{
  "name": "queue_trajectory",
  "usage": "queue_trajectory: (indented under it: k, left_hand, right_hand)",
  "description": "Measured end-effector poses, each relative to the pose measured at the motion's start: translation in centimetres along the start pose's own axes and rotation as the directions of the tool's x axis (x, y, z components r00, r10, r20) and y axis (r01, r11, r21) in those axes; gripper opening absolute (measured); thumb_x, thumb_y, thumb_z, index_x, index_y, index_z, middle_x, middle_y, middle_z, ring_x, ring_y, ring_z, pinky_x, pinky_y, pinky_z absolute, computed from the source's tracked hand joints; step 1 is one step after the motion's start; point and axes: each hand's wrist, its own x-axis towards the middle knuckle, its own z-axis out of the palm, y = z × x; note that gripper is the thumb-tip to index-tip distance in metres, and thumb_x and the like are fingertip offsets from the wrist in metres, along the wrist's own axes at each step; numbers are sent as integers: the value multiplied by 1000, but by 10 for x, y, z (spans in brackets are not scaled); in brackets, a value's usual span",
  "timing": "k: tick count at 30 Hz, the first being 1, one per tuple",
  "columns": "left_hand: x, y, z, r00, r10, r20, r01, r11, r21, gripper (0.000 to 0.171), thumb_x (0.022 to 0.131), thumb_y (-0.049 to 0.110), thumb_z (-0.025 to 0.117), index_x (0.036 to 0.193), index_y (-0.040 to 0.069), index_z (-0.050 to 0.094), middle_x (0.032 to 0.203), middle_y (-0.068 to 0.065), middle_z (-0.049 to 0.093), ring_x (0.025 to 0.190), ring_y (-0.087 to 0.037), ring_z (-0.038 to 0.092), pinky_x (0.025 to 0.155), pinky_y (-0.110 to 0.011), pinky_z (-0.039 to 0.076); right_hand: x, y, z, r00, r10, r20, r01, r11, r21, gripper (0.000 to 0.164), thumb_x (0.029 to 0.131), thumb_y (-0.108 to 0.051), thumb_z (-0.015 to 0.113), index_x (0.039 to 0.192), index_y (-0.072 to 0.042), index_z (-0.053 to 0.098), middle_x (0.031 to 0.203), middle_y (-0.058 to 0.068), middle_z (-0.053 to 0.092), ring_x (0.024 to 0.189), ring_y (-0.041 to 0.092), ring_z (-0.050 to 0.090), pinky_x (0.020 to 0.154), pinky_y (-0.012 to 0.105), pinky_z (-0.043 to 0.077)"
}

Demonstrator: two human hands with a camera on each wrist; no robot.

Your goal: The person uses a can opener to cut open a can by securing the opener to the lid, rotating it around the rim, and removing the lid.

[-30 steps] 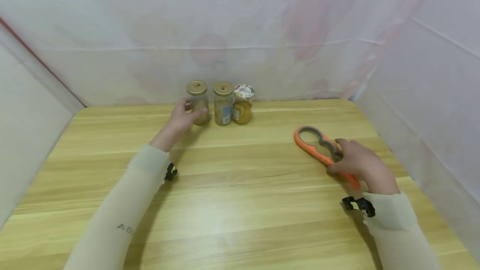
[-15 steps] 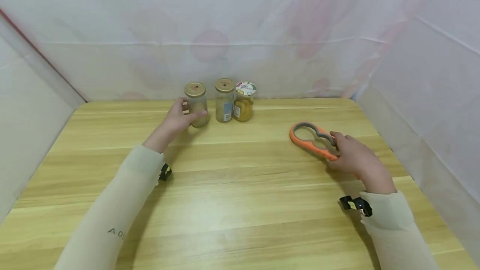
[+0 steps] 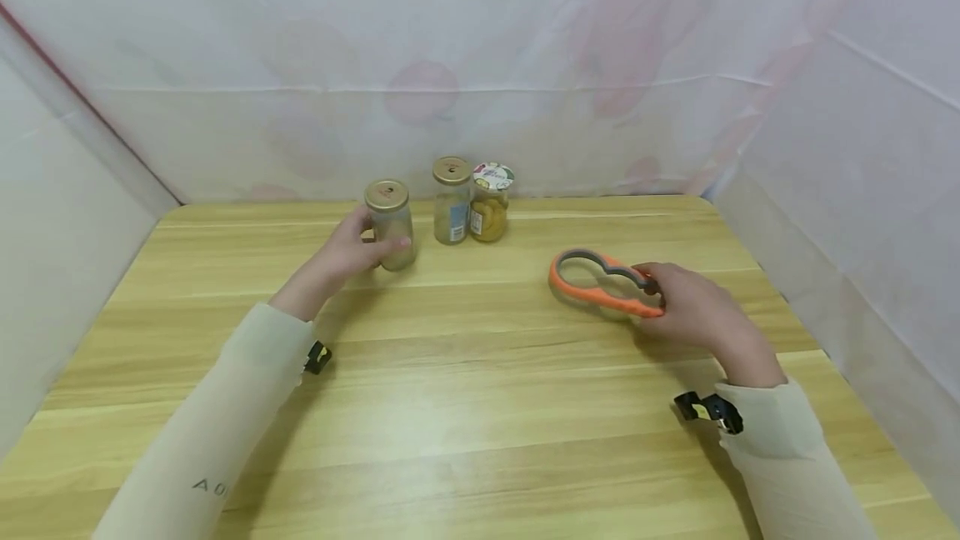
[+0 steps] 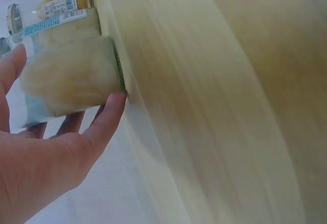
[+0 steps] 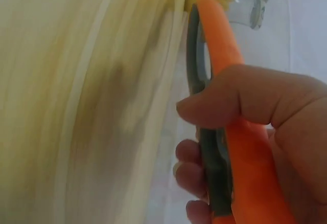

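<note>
My left hand grips a glass jar with a gold lid around its side, thumb across the front. In the left wrist view the jar looks filled with something pale, and fingers curl under it. My right hand holds an orange and grey jar opener with round openings of different sizes. The right wrist view shows the thumb over the top of the opener and fingers curled round its far side. The opener is lifted off the table, its shadow below it.
Another gold-lidded jar with a blue label stands at the back of the wooden table. Close against its right is a jar of yellow fruit with a patterned lid. Fabric-covered walls border the table's back and sides.
The left hand has drawn its jar toward me and slightly left, away from the other two. The right hand has closed round the jar opener, raised it and swung it left.
</note>
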Motion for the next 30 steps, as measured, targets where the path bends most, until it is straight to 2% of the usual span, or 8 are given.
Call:
queue_trajectory:
  k: [6, 11, 17, 24, 30]
  left_hand:
    - [-9, -2, -4, 998, -7, 59, 5, 999, 42, 78, 92, 30, 74, 154, 12, 31, 156, -17, 36, 140, -40, 39, 104, -56, 44]
    - [-16, -3, -5, 995, -7, 100, 4, 1000, 29, 73, 91, 26, 74, 151, 9, 35, 152, -16, 41, 135, -41, 46, 102, -55, 46]
    - [-23, -3, 1, 990, 5, 139, -9, 999, 33, 70, 90, 25, 76, 147, 6, 40, 148, -16, 45, 133, -43, 47, 106, -55, 43]
    - [-33, -2, 10, 980, 22, 198, -28, 999, 26, 69, 89, 23, 76, 146, 6, 41, 142, -15, 48, 126, -40, 53, 97, -46, 48]
    - [-42, -3, 18, 971, 54, 231, -54, 999, -7, 72, 89, 20, 76, 149, 10, 38, 146, -14, 46, 131, -42, 49, 106, -56, 41]
  right_hand:
    - [1, -15, -4, 997, -76, -11, 76, 996, 45, 70, 75, -19, 79, 140, -18, 53, 116, 9, 67, 90, 22, 61, 67, 37, 47]
    - [2, -26, -8, 994, -111, -23, 112, 992, 63, 72, 75, -16, 77, 142, -18, 51, 115, 5, 65, 94, 22, 61, 72, 38, 48]
    - [5, -36, -9, 984, -162, -74, 166, 984, 58, 79, 78, -22, 80, 149, -17, 45, 118, 4, 66, 93, 18, 64, 68, 35, 48]
    - [6, -44, -8, 970, -208, -123, 216, 975, 49, 81, 78, -25, 81, 150, -19, 44, 116, 3, 69, 95, 18, 66, 67, 33, 46]
    - [6, -50, -7, 959, -241, -146, 253, 965, 65, 80, 78, -22, 80, 150, -20, 45, 117, 3, 69, 95, 17, 66, 64, 32, 43]
